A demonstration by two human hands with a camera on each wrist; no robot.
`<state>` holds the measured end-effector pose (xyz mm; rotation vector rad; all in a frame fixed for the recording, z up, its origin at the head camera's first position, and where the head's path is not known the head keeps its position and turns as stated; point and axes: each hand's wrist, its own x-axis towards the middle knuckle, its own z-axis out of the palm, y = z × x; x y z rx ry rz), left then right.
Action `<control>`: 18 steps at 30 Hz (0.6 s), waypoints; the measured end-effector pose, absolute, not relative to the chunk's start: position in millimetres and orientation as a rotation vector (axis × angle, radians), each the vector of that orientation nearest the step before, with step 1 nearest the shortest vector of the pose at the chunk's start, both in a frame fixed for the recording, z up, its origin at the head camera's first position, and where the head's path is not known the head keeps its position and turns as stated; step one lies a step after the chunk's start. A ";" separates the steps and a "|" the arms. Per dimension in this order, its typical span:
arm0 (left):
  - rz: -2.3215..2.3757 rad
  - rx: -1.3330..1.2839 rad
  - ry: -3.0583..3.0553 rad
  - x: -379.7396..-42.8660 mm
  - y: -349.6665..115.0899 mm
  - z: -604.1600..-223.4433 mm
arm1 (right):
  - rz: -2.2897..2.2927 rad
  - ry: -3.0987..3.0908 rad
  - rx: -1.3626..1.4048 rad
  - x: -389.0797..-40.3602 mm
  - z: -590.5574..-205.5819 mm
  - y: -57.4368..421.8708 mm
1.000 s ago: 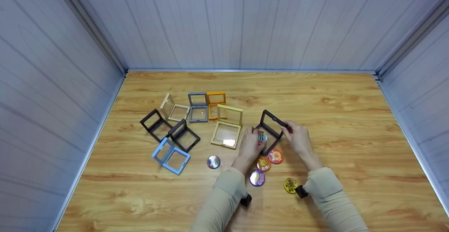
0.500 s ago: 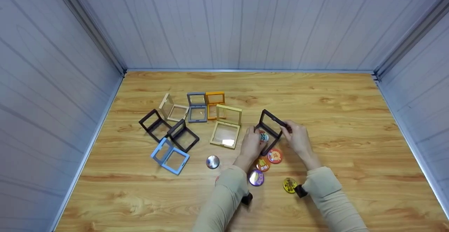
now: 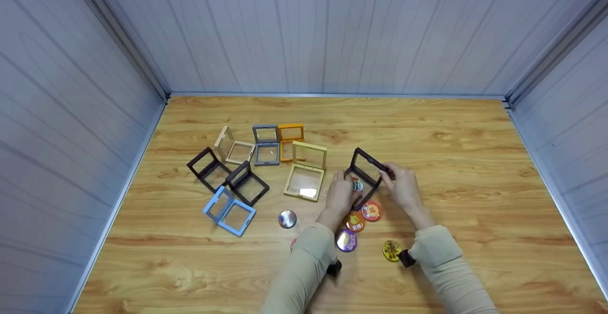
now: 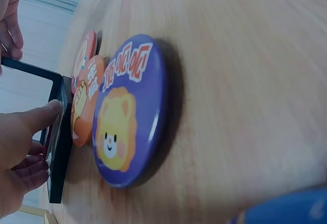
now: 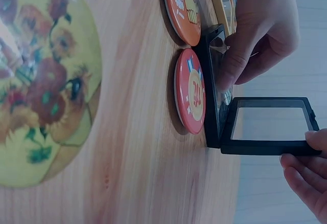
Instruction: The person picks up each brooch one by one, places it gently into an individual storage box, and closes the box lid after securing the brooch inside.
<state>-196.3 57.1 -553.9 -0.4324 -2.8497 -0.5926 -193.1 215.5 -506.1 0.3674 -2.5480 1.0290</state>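
Note:
A black hinged display frame (image 3: 372, 159) stands with its lid raised, in front of the person. The right hand (image 3: 403, 188) pinches the lid's upper corner between thumb and fingers; the right wrist view shows this lid (image 5: 265, 148) side-on. Over the frame's base, the left hand (image 3: 340, 196) holds a round button badge (image 3: 357, 185) with teal and red on it, its thumb on the face. Much of that badge is hidden by the hand. Close to the base's near corner lie a red badge (image 3: 372, 211), an orange badge (image 3: 355, 221) and a purple lion badge (image 4: 115, 132).
A yellow sunflower badge (image 3: 392, 251) lies by the right wrist. A shiny silver disc (image 3: 287, 219) is left of the left hand. Several open frames stand leftward, among them a pale yellow frame (image 3: 304, 195) and a blue frame (image 3: 231, 231). Walls (image 3: 304, 33) enclose the table.
The teal and red badge in the left hand has tilted flatter toward the frame's base. Both hands otherwise stay nearly in place, and the lid keeps its angle.

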 end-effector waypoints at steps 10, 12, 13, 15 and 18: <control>-0.587 -0.463 -2.819 -196.1 53.9 -556.0 | 1.051 -2.520 0.366 -193.4 -507.1 214.8; -0.587 -0.477 -2.806 -195.7 52.8 -555.9 | 1.057 -2.518 0.365 -193.8 -507.6 214.8; -0.592 -0.482 -2.799 -195.7 52.3 -556.1 | 1.057 -2.519 0.365 -194.0 -507.8 214.9; -0.601 -0.486 -2.791 -195.4 50.9 -556.3 | 1.061 -2.519 0.364 -194.0 -508.0 214.9; -0.621 -0.474 -2.787 -195.1 48.4 -557.2 | 1.064 -2.519 0.369 -194.1 -508.2 215.2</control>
